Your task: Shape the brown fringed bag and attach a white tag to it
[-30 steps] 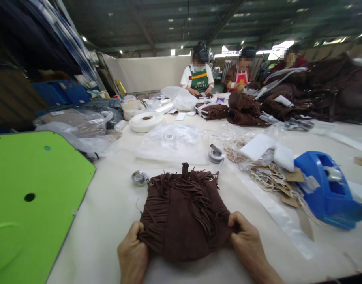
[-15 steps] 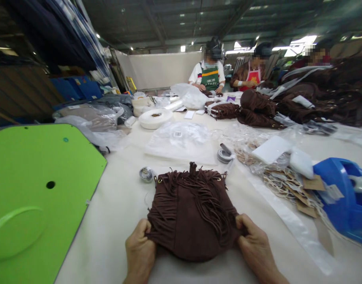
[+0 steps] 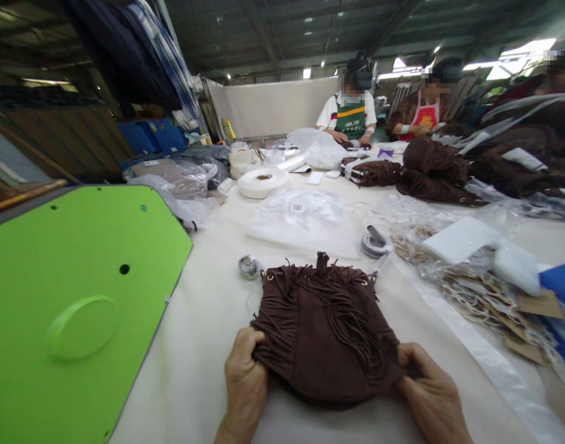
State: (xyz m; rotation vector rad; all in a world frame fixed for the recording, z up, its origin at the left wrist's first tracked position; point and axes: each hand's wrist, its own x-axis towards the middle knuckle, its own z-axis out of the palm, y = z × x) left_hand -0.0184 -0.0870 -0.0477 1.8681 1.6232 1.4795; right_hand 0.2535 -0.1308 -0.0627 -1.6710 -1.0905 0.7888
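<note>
A dark brown fringed bag (image 3: 337, 339) lies on the white-covered table in front of me, its top edge with metal eyelets pointing away. My left hand (image 3: 246, 379) pinches the lower left corner, thumb on top. At the lower right corner, my right hand (image 3: 432, 388) grips the bag's side between thumb and fingers. Strands of fringe hang over the front panel on both sides. Just beyond the bag's upper left corner sits a small roll of clear tape (image 3: 249, 266). A grey tape measure-like coil (image 3: 374, 243) rests past its upper right.
A green board (image 3: 88, 265) covers the left side. Behind the bag lie clear plastic bags (image 3: 300, 216) and a white roll (image 3: 264, 182). Corded tags (image 3: 490, 308) and a blue dispenser (image 3: 562, 280) are at right. Brown bags (image 3: 434, 166) pile up near two co-workers (image 3: 349, 117).
The view has turned left, so everything appears shifted to the right. Both hands keep their hold on the bag's lower corners.
</note>
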